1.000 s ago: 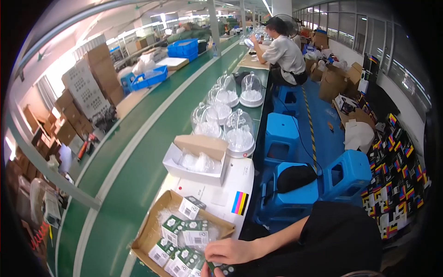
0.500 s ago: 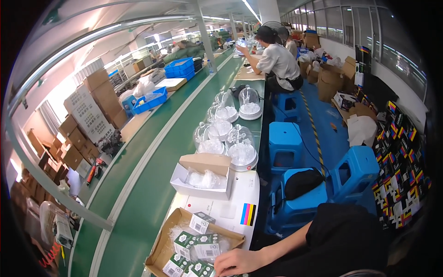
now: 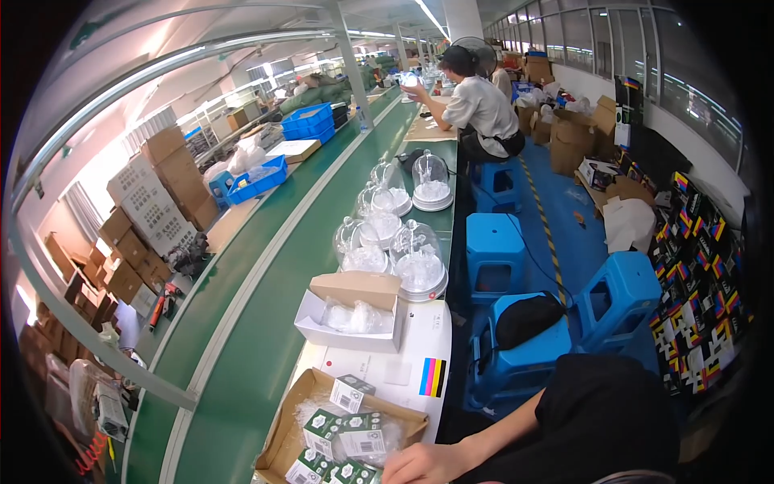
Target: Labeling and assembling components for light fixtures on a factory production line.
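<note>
My right hand (image 3: pixel 431 465) is at the lower edge, its forearm coming in from the right out of a black sleeve. The fingers are curled downward beside the near right side of an open cardboard tray (image 3: pixel 274 427); their tips are cut off, so I cannot make out what they hold. Several small green and white boxes (image 3: pixel 362 434) lie in the tray on crumpled clear plastic wrap (image 3: pixel 310 403). Beyond it stands an open white carton (image 3: pixel 347 333) with clear plastic-wrapped pieces (image 3: pixel 355 317) inside. My left hand is not in view.
Several clear domes on white bases (image 3: pixel 419 270) stand farther along the green bench (image 3: pixel 242 355). Blue stools (image 3: pixel 496 246) line its right side, one bearing a black cloth item (image 3: pixel 528 320). A co-worker (image 3: pixel 484 109) sits farther up, holding a shiny clear object. A grey post (image 3: pixel 105 347) rises at left.
My right hand has moved slightly down and to the right, farther out of the picture. The whole view has shifted a little. The tray, carton and domes stay in place.
</note>
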A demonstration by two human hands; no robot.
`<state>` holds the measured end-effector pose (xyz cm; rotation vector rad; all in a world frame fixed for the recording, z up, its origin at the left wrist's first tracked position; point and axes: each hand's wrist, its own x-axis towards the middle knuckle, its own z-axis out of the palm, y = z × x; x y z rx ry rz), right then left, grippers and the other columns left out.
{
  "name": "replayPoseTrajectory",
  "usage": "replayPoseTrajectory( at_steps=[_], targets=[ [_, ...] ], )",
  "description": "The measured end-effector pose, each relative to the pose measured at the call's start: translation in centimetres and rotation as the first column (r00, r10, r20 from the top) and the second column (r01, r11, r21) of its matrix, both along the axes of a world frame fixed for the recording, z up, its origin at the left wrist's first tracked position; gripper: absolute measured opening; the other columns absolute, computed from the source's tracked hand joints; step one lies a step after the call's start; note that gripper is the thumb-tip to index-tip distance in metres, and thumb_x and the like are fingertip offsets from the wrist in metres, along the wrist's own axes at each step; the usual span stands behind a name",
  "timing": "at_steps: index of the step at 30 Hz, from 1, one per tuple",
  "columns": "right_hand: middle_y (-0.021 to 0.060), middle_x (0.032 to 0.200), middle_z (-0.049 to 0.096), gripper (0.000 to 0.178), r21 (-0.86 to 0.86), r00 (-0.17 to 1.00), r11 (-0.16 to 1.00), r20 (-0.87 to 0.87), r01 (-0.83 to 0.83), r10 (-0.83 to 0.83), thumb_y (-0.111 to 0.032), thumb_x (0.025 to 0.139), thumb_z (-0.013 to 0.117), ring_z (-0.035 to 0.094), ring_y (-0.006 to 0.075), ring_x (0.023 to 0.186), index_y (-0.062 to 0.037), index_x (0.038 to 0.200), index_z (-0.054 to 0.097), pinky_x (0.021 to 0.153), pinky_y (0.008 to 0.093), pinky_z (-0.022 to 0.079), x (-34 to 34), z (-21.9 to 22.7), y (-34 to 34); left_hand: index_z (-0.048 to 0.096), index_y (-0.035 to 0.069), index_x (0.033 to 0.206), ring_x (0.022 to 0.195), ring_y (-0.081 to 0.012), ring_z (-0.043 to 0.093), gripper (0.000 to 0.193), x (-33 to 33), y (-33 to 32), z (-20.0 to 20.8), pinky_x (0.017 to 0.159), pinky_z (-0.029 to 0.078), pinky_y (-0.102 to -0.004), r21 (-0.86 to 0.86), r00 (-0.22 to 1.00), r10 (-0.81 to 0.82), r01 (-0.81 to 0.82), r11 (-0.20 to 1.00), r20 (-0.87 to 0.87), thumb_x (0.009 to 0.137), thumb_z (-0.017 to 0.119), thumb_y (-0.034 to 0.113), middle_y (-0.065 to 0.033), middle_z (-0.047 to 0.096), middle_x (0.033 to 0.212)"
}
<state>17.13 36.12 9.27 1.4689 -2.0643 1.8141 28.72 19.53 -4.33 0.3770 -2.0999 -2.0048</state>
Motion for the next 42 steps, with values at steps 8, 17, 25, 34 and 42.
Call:
replayPoseTrajectory(
  at_steps=[8,17,25,34,42],
  targets=[
    [0.0177,0.099,0.069,0.021,-0.144,0.928,0.982,0.336,-0.120,0.162,-0.013,0.089,0.068,0.068,0.0289,0.094,0.0020,0.103,0.069,0.078,0.0374,0.053,0.7,-0.6,-0.1,0.061,-0.002,0.111,0.084,-0.0135,0.062,0.018,-0.7,0.0,-1.4,0.074,0.051,-0.0253,0.059,0.999,0.015,-0.017,0.998,0.028,0.098,0.056,0.009,-0.0096,0.068,0.095],
    [0.0087,0.090,0.072,0.020,-0.156,0.837,0.987,0.535,-0.033,0.113,-0.016,0.090,0.068,0.065,0.0102,0.081,-0.0011,0.104,0.069,0.069,0.0265,0.051,1.5,1.6,0.1,0.060,-0.001,0.108,0.082,-0.0133,0.062,0.016,-0.1,-0.2,-2.9,0.074,0.050,-0.0249,0.126,0.997,0.032,-0.040,0.991,0.067,0.098,0.056,0.010,-0.0090,0.067,0.093],
    [0.0090,0.088,0.072,0.018,-0.078,0.827,0.997,0.562,0.025,0.023,-0.016,0.091,0.065,0.067,0.0121,0.079,-0.0023,0.102,0.070,0.066,0.0271,0.051,1.2,1.2,0.7,0.060,0.000,0.106,0.081,-0.0132,0.061,0.014,0.4,-0.1,-3.7,0.073,0.050,-0.0245,0.192,0.994,0.036,-0.055,0.980,0.101,0.098,0.055,0.010,-0.0085,0.067,0.092],
    [0.0143,0.090,0.071,0.015,-0.031,0.933,0.999,0.360,0.012,0.001,-0.013,0.090,0.066,0.068,0.0221,0.083,-0.0016,0.097,0.072,0.070,0.0327,0.052,0.6,1.0,0.4,0.058,0.001,0.102,0.080,-0.0132,0.060,0.011,-0.3,1.4,2.8,0.072,0.050,-0.0240,0.080,0.992,0.117,-0.120,0.990,0.042,0.099,0.054,0.010,-0.0085,0.065,0.091],
    [0.0152,0.091,0.071,0.014,0.006,0.926,1.000,0.376,0.014,-0.015,-0.012,0.086,0.071,0.068,0.0228,0.083,-0.0021,0.096,0.074,0.070,0.0327,0.052,0.5,-0.1,0.2,0.053,0.000,0.103,0.080,-0.0179,0.058,0.010,-0.7,1.9,7.9,0.072,0.052,-0.0266,0.644,0.980,0.195,-0.130,0.754,-0.030,0.099,0.045,0.001,-0.0118,0.061,0.091]
  ],
)
